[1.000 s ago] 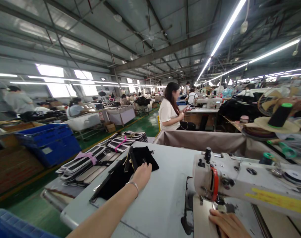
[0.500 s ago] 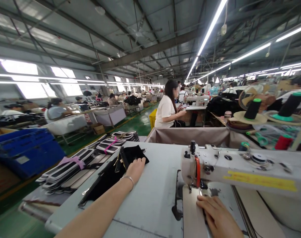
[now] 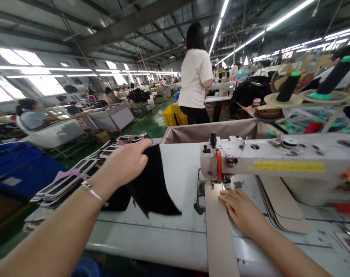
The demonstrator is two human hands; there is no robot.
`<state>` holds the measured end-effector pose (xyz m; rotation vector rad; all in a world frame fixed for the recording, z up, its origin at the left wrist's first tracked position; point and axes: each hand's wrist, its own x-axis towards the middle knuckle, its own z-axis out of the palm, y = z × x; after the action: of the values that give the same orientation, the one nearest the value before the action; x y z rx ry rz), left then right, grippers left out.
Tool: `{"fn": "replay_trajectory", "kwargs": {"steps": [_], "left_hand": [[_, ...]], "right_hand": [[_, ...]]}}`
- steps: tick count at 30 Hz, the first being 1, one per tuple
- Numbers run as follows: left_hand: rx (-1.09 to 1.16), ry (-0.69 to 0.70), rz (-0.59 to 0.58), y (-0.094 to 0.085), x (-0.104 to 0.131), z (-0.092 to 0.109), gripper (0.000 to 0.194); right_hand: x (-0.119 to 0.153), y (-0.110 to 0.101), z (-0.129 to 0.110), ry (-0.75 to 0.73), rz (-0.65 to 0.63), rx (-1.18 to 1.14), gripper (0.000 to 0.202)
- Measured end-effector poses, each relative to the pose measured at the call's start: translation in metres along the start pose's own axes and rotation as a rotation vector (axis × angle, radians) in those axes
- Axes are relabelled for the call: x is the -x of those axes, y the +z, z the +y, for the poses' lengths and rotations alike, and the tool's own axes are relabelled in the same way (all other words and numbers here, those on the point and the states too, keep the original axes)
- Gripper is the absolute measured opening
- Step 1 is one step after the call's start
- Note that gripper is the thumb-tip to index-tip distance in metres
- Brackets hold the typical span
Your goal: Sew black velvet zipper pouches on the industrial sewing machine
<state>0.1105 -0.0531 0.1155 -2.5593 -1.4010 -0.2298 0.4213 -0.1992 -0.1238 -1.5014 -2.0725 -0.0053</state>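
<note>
My left hand [image 3: 128, 161], a bracelet at its wrist, is closed on the top edge of a black fabric piece [image 3: 154, 188]. The piece hangs down over the pale tabletop, with its lower corner pointing right. Beside the sewing machine's needle area, my right hand [image 3: 235, 204] lies with fingers stretched out at the edge of a long beige strip [image 3: 218, 219]. That strip runs under the presser foot and over the table's front edge. The white sewing machine [image 3: 267, 154] carries a yellow tape label.
Bundled black-and-white pieces [image 3: 73, 177] lie at the left, near a blue bin [image 3: 22, 165]. More beige strips [image 3: 284, 204] rest right of the needle. Thread cones [image 3: 290, 88] stand at the right. Beyond the fabric-lined trough [image 3: 203, 132] a person in a white shirt [image 3: 194, 77] is on their feet.
My left hand has lifted the black fabric off the table and drawn it toward me and left. My right hand stays by the needle. The person ahead has risen from sitting; the view has shifted.
</note>
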Motion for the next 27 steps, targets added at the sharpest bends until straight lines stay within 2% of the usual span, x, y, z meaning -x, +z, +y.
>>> {"fn": "replay_trajectory", "kwargs": {"steps": [2,3,6,9,14,18,23,27], "left_hand": [[0.303,0.176,-0.187,0.036,-0.001,0.031,0.028],[0.443,0.204,-0.233,0.056,0.000,0.048,0.024],[0.557,0.249,-0.285,0.108,0.003,0.090,0.031],[0.617,0.257,-0.303,0.136,0.002,0.113,0.034],[0.698,0.219,-0.339,0.162,-0.010,0.126,0.034],[0.734,0.179,-0.359,0.177,-0.017,0.131,0.025],[0.744,0.143,-0.354,0.181,-0.018,0.134,0.015],[0.747,0.118,-0.333,0.179,-0.018,0.135,0.014]], "right_hand": [[-0.002,-0.004,-0.004,-0.020,-0.026,-0.011,0.032],[-0.003,-0.006,-0.006,-0.034,-0.037,-0.016,0.031],[-0.004,-0.008,-0.011,-0.078,-0.051,-0.024,0.032],[-0.003,-0.006,-0.012,-0.095,-0.041,-0.017,0.033],[0.000,-0.003,-0.012,-0.083,-0.032,0.013,0.042],[0.000,-0.003,-0.012,-0.089,-0.072,0.022,0.049],[0.001,-0.002,-0.011,-0.074,-0.093,0.051,0.053],[0.002,-0.001,-0.012,-0.065,-0.095,0.058,0.049]]}}
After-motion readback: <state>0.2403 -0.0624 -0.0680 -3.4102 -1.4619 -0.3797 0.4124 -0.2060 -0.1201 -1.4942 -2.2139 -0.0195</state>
